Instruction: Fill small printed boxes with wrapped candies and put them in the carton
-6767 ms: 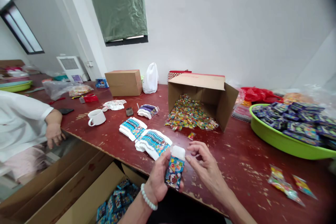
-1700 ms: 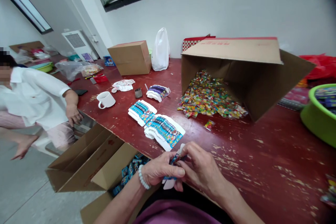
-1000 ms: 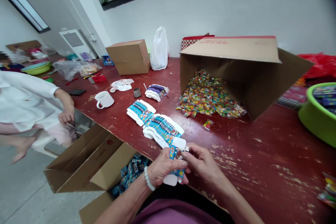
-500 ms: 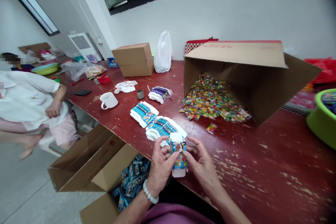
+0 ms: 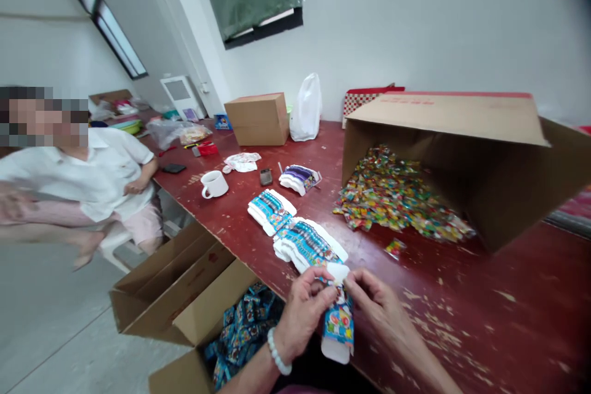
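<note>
Between my hands is a small blue printed candy box (image 5: 339, 322), its white end flaps standing out at top and bottom. My left hand (image 5: 307, 305), with a beaded bracelet at the wrist, grips the box's left side near the top. The fingers of my right hand (image 5: 376, 295) pinch at its upper right edge by the top flap. Just beyond lie two stacks of flat blue cartons, the nearer stack (image 5: 307, 243) and the farther stack (image 5: 271, 210). A single wrapped candy packet (image 5: 395, 249) rests to the right of them.
A large cardboard box (image 5: 443, 120) lies on its side, spilling wrapped candies (image 5: 401, 197). Below the table edge, an open carton (image 5: 217, 298) contains filled blue boxes (image 5: 244, 323). A white mug (image 5: 215, 184), purple cartons (image 5: 299, 177) and a seated person (image 5: 106, 172) are leftward.
The view has swung left and up, so more of the seated person shows. The candy box now tilts, its bottom opening toward me, and my fingers have shifted to its top end.
</note>
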`<state>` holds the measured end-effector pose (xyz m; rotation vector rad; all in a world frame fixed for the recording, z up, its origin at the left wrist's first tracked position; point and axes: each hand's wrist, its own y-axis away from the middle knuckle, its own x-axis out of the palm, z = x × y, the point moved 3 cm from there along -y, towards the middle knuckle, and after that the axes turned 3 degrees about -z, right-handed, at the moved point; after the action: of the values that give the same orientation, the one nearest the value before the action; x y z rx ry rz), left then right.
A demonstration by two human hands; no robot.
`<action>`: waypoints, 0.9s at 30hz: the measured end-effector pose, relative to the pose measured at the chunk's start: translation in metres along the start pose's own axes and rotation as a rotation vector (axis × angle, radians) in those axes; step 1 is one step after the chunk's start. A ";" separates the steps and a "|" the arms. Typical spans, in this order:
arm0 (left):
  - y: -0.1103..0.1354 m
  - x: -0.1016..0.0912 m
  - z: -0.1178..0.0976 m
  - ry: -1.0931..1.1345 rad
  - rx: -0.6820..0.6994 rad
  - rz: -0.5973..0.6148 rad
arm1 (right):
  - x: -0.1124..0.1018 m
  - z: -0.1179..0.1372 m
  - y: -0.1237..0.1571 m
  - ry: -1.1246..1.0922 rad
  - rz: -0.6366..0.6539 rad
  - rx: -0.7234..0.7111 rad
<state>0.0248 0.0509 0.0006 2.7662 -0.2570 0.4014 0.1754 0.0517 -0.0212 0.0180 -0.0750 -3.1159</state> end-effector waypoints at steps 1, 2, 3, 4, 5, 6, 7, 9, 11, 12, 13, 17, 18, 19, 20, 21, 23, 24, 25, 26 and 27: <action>0.000 0.000 0.002 0.000 -0.002 -0.001 | -0.002 -0.001 -0.001 0.034 0.021 0.016; 0.000 -0.001 0.004 -0.003 -0.005 0.000 | -0.004 -0.002 -0.002 0.067 0.040 0.034; -0.001 -0.002 0.006 -0.005 -0.008 0.002 | -0.005 -0.004 -0.002 0.091 0.059 0.051; -0.001 -0.003 0.009 -0.004 -0.013 0.000 | -0.007 -0.007 -0.002 0.098 0.072 0.066; -0.001 -0.004 0.012 -0.004 -0.018 -0.002 | -0.008 -0.010 -0.002 0.089 0.082 0.079; -0.002 -0.005 0.014 -0.001 -0.020 -0.005 | -0.008 -0.013 -0.001 0.070 0.092 0.092; -0.002 -0.006 0.017 0.001 -0.021 -0.007 | -0.008 -0.016 -0.001 0.047 0.100 0.103; -0.002 -0.007 0.019 -0.001 -0.019 -0.005 | -0.007 -0.020 0.000 -0.001 0.092 0.113; -0.003 -0.006 0.019 -0.012 -0.006 0.003 | -0.004 -0.020 0.000 -0.069 0.077 0.120; -0.003 -0.006 0.018 -0.018 0.001 0.007 | -0.003 -0.018 0.000 -0.120 0.050 0.124; -0.003 -0.005 0.016 -0.024 0.004 0.017 | -0.003 -0.015 0.000 -0.178 0.018 0.133; -0.003 0.000 0.009 -0.013 0.012 0.084 | -0.002 0.002 -0.002 -0.282 -0.034 0.145; -0.003 0.001 0.007 0.006 0.019 0.085 | -0.002 0.007 -0.002 -0.263 -0.026 0.131; -0.004 0.002 0.006 0.034 0.027 0.075 | -0.003 0.010 -0.002 -0.242 -0.026 0.111; -0.004 0.002 0.005 0.069 0.031 0.061 | -0.005 0.013 -0.002 -0.226 -0.041 0.089; -0.004 0.003 0.005 0.111 0.023 0.052 | -0.006 0.014 -0.001 -0.218 -0.064 0.066; -0.005 0.008 0.008 0.190 -0.068 0.097 | -0.008 0.013 0.001 -0.220 -0.102 0.030; -0.005 0.011 0.012 0.221 -0.155 0.157 | -0.007 0.011 0.003 -0.224 -0.102 0.028; -0.004 0.014 0.016 0.242 -0.251 0.223 | -0.007 0.008 0.006 -0.220 -0.090 0.037; -0.004 0.017 0.021 0.254 -0.341 0.273 | -0.006 0.005 0.008 -0.206 -0.072 0.052; -0.003 0.019 0.025 0.259 -0.411 0.298 | -0.005 0.002 0.010 -0.184 -0.051 0.065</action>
<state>0.0497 0.0427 -0.0174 2.2495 -0.6138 0.6889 0.1808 0.0420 -0.0185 -0.2694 -0.1828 -3.1562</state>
